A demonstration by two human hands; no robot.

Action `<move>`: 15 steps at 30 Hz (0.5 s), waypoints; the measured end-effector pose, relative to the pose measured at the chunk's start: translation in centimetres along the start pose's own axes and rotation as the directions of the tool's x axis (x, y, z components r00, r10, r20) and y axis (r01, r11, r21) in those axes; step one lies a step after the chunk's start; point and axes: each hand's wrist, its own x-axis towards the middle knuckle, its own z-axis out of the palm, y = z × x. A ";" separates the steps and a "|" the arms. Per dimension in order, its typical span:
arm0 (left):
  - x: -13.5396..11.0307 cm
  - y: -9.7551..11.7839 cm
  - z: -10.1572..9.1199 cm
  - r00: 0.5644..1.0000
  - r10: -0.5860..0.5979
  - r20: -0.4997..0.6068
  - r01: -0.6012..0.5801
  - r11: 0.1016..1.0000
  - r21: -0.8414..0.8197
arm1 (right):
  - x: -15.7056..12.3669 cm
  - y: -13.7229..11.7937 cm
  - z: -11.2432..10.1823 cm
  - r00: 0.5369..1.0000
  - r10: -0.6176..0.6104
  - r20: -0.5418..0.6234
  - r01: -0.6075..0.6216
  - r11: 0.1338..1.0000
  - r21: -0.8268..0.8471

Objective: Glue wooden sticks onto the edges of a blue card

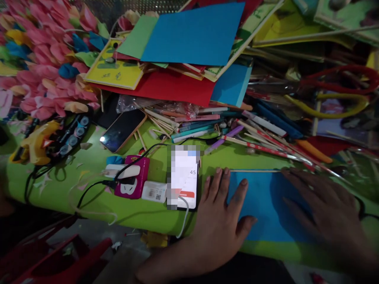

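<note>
A blue sheet of paper or card (263, 213) lies flat at the near edge of the green table, and a thin pale stick (256, 171) runs along its far edge. My left hand (220, 215) rests over the sheet's left side with its fingers spread. Over the right side, my right hand (325, 209) has its fingers stretched out, its fingertips close to the stick's right end; it is slightly blurred and shades the sheet. Neither hand grips anything visible. Left of my left hand lies a phone with a lit screen (192, 183), partly pixelated.
A magenta power strip (143, 179) with cables sits left of the lit phone. Behind are a dark phone (122, 130), a yellow glue gun (40, 142), pens (195, 134) and stacked coloured card (192, 35). Pink petals (50, 59) fill the far left; red-and-yellow-handled scissors (328, 98) lie right.
</note>
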 end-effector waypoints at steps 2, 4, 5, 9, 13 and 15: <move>-0.1 -0.2 -0.2 1.000 0.022 0.012 -0.022 0.999 -0.026 | 0.0 -0.2 -0.2 1.000 0.020 0.010 -0.020 1.000 -0.003; -0.2 -0.3 -0.3 0.998 0.050 0.025 -0.048 0.998 -0.047 | 0.0 -0.4 -0.3 1.000 0.021 0.012 -0.021 1.000 0.006; -0.2 -0.4 -0.4 0.997 0.064 0.033 -0.062 0.997 -0.055 | 0.0 -0.5 -0.4 1.000 0.018 0.008 -0.018 1.000 0.013; -0.2 -0.6 -0.7 0.992 0.111 0.057 -0.106 0.991 -0.078 | 0.0 -0.6 -0.7 1.000 0.014 0.006 -0.014 1.000 0.017; -0.4 -0.7 -0.9 0.985 0.153 0.077 -0.146 0.985 -0.087 | 0.0 -0.8 -0.9 1.000 0.024 -0.008 -0.024 1.000 0.015; -0.4 -0.7 -1.0 0.982 0.170 0.085 -0.163 0.983 -0.083 | 0.0 -0.9 -0.8 0.999 0.033 -0.010 -0.033 0.999 0.010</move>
